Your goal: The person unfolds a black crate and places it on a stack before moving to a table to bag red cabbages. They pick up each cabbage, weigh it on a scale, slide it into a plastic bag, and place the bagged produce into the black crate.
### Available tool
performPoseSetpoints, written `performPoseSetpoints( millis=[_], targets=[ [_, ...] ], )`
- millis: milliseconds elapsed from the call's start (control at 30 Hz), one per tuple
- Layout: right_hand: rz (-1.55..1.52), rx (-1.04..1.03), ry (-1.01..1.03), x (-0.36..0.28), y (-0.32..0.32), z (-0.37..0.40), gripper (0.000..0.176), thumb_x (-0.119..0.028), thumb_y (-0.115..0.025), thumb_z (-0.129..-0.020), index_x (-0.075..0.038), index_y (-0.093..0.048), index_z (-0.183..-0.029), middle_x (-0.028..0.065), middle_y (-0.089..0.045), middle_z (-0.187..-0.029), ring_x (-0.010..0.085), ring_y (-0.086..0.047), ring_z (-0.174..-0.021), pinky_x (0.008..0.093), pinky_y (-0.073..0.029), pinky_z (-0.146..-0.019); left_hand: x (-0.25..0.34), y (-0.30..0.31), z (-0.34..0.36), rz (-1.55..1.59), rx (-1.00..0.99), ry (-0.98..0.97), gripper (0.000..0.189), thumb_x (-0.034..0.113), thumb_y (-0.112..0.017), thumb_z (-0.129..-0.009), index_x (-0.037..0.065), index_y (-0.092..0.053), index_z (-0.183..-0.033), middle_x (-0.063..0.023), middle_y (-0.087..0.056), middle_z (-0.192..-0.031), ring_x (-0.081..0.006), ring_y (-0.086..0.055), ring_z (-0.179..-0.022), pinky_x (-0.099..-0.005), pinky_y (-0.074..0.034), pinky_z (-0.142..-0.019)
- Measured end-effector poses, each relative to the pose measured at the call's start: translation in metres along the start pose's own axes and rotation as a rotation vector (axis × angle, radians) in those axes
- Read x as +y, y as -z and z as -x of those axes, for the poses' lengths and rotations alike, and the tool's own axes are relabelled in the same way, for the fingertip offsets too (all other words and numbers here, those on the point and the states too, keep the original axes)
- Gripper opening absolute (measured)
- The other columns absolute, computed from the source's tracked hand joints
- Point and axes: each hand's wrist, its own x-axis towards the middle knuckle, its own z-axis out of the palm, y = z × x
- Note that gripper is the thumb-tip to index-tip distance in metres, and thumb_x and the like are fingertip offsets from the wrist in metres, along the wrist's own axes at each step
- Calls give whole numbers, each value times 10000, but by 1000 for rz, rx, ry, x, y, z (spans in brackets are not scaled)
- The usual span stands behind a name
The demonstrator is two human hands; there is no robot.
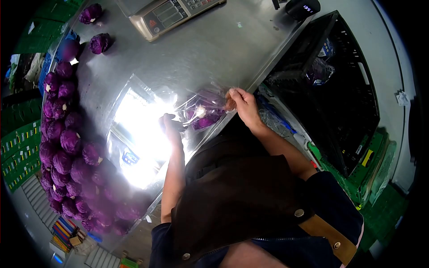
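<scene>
A red cabbage (pixel 208 117) lies inside a clear plastic bag (pixel 210 96) near the front edge of the metal table (pixel 196 56). My right hand (pixel 243 105) is closed at the bag's right side, its fingers pinching the plastic. On the other side, my left hand (pixel 172 127) reaches to the bag's left part; glare smears its fingers, so their grip cannot be made out. Left of that hand, flat clear bags (pixel 129 156) with a blue label lie under a strong bright reflection.
Many red cabbages (pixel 62 161) are piled along the left side, two more beyond them. A scale (pixel 170 15) stands at the back, a small clock (pixel 303 8) at the back right. A black crate (pixel 339 98) holding a bagged item stands on the right.
</scene>
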Motion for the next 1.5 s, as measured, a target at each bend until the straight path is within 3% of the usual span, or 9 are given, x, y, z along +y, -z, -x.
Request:
performPoseSetpoints(
  millis=[133, 267, 467, 567, 767, 967, 1167, 1367, 1500],
  targets=[
    [-101, -99, -6, -21, 6, 1, 221, -149, -513, -916, -12, -539, -1087, 85, -631, -868, 120, -608, -701, 240, -475, -639, 1, -4, -1, 35, 5, 50, 289, 221, -473, -940, -24, -561, -815, -110, -559, -496, -176, -523, -381, -268, -427, -371],
    [26, -195, 196, -46, 6, 3, 615, -105, -633, -799, -60, -350, -1344, 139, -433, -1298, 159, -604, -911, 282, -504, -722, 0, -2, -4, 21, -23, 66, 294, 262, -454, -943, -15, -523, -875, -115, -558, -517, -187, -530, -403, -273, -433, -391],
    [324, -86, 413, -71, -4, -10, 660, -120, -722, -734, -77, -410, -1314, 130, -431, -1306, 207, -603, -968, 338, -508, -793, 3, 1, -4, 7, -74, 85, 319, 314, -414, -949, -1, -463, -954, -126, -546, -523, -206, -520, -425, -284, -421, -442],
    [495, -59, 754, -92, -12, -27, 619, -152, -734, -729, -79, -457, -1278, 143, -417, -1316, 250, -597, -983, 338, -511, -791, 4, 2, -3, 22, -72, 88, 309, 303, -418, -948, -3, -462, -953, -129, -547, -524, -204, -520, -428, -283, -421, -446],
    [817, -149, 717, -115, -29, -55, 361, -194, -743, -737, -92, -617, -1060, 79, -522, -1229, 207, -607, -934, 304, -509, -763, 5, 2, -2, 2, -68, 65, 305, 303, -421, -947, 2, -468, -947, -122, -539, -534, -195, -508, -433, -280, -419, -463],
    [505, -28, 771, -102, -38, -46, 46, -46, -664, -794, -30, -666, -837, 58, -615, -1096, 152, -635, -719, 261, -501, -623, 6, 1, 2, -49, -67, -7, 347, 336, -408, -954, 1, -484, -905, -110, -534, -534, -181, -516, -439, -282, -415, -457],
    [450, 112, 829, -96, -37, -33, 82, 15, -667, -769, 0, -658, -849, 98, -583, -1132, 136, -631, -690, 254, -495, -606, 4, -9, 7, 9, -45, -44, 342, 297, -455, -947, -4, -526, -801, -93, -529, -476, -165, -518, -379, -258, -390, -374],
    [429, 176, 958, -89, -36, -35, 117, 42, -666, -749, 7, -653, -860, 77, -542, -1067, 157, -623, -769, 260, -497, -657, 0, -12, 5, -51, -76, 43, 336, 305, -454, -951, 12, -522, -801, -82, -522, -465, -157, -519, -365, -250, -378, -360],
    [605, -69, 1097, -100, -45, -28, 63, 29, -640, -770, 25, -626, -831, 83, -528, -1051, 175, -596, -866, 283, -501, -714, 4, -13, 6, -62, -50, -29, 330, 282, -437, -961, 10, -522, -794, -77, -521, -460, -145, -520, -364, -250, -379, -354]
  ],
)
